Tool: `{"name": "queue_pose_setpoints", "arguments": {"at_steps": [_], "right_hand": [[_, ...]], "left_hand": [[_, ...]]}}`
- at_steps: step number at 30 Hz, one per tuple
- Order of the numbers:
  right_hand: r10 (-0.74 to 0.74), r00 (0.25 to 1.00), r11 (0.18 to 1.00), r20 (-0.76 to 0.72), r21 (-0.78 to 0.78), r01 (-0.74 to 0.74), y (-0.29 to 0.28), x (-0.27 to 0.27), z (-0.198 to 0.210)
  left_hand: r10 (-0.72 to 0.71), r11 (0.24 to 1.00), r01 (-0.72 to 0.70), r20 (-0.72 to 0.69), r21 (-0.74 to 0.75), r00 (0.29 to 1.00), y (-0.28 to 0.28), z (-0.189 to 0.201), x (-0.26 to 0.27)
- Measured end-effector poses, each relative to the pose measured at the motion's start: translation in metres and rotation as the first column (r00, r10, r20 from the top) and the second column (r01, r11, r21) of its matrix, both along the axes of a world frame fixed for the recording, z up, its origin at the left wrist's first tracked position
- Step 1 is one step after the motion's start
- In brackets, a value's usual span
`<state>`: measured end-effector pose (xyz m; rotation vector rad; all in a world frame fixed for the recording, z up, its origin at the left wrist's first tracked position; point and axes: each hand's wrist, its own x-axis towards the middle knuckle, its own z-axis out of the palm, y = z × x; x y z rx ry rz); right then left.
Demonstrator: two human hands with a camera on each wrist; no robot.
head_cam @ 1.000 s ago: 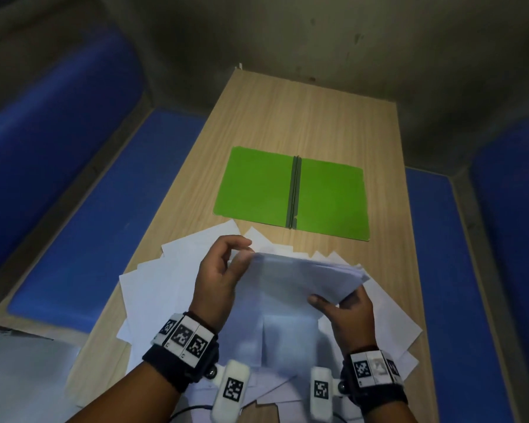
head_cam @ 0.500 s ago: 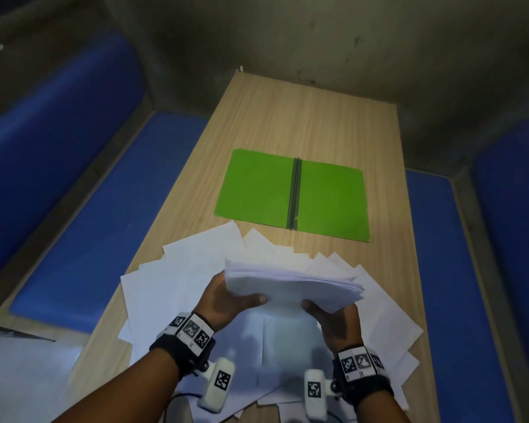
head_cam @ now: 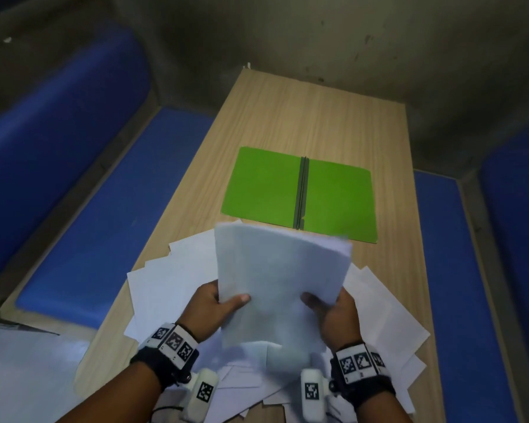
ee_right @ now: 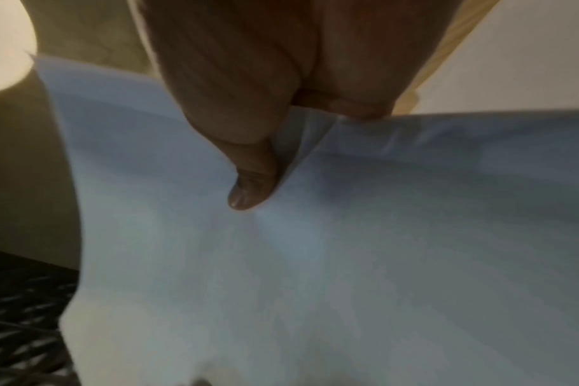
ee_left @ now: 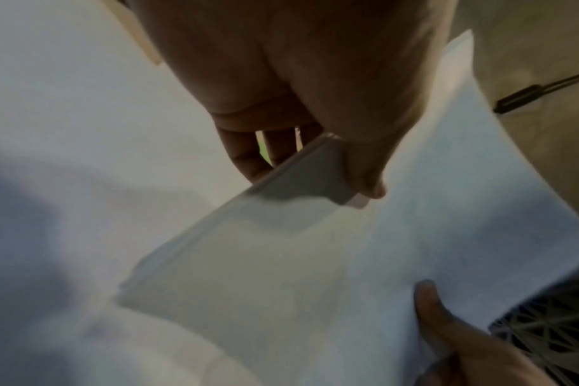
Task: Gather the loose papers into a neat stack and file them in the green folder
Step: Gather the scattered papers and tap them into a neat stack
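— See that? Half a second ago the stack [head_cam: 283, 279] lay nearly flat between the hands; now it's tipped up, broad face toward us, top edge overlapping the near edge of the folder [head_cam: 300, 193] at the frame's centre.

— Both hands on it?

— Yes. The left hand [head_cam: 209, 306] pinches the lower left corner, thumb on the front, fingers behind. The right hand [head_cam: 338, 312] clamps the lower right the same way; the wrist view shows its thumb pressed into the sheet.

— So, squaring it up?

— My guess: standing it on edge to tap it even. But the job's only part done. Plenty of loose papers [head_cam: 171, 282] are fanned over the table [head_cam: 318, 117] beneath, lower half of the frame.

— And the folder?

— Open, flat, nothing in it, just beyond the papers.

— Anything written anywhere?

— Nothing legible. The sheets look blank and blurred. Only black-and-white square markers on the wristbands [head_cam: 173, 343], no words.
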<state>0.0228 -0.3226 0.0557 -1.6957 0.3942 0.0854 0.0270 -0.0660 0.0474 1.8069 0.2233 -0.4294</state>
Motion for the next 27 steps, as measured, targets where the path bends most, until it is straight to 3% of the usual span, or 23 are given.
{"name": "queue_pose_setpoints", "arguments": {"at_steps": [5, 8, 10, 13, 16, 19, 27], "right_hand": [[0.131, 0.986, 0.991, -0.107, 0.054, -0.126, 0.038, 0.033, -0.001], [0.087, 0.927, 0.994, -0.365, 0.088, -0.058, 0.053, 0.040, -0.039], [0.060, 0.861, 0.998, -0.506, 0.008, -0.065, 0.054, 0.042, -0.073], [-0.003, 0.802, 0.990, -0.597, -0.112, -0.080, 0.059, 0.043, -0.119], [0.028, 0.790, 0.977, -0.613, -0.150, -0.151, 0.080, 0.043, -0.107], [0.069, 0.788, 0.978, -0.612, -0.116, -0.176, 0.095, 0.044, -0.106], [0.082, 0.855, 0.979, -0.512, -0.117, -0.164, 0.090, 0.037, -0.086]], "left_hand": [[0.098, 0.989, -0.102, 0.038, 0.107, 0.994, 0.050, 0.012, -0.006], [0.252, 0.943, -0.256, 0.044, 0.215, 0.967, 0.098, 0.008, -0.015], [0.331, 0.892, -0.325, 0.036, 0.314, 0.943, 0.133, 0.003, -0.026], [0.341, 0.811, -0.279, -0.028, 0.515, 0.940, 0.181, -0.019, -0.046], [0.354, 0.754, -0.178, -0.163, 0.632, 0.921, 0.201, -0.050, -0.061], [0.326, 0.749, -0.110, -0.219, 0.653, 0.920, 0.194, -0.071, -0.070], [0.303, 0.849, -0.142, -0.249, 0.509, 0.920, 0.173, -0.062, -0.062]]}}
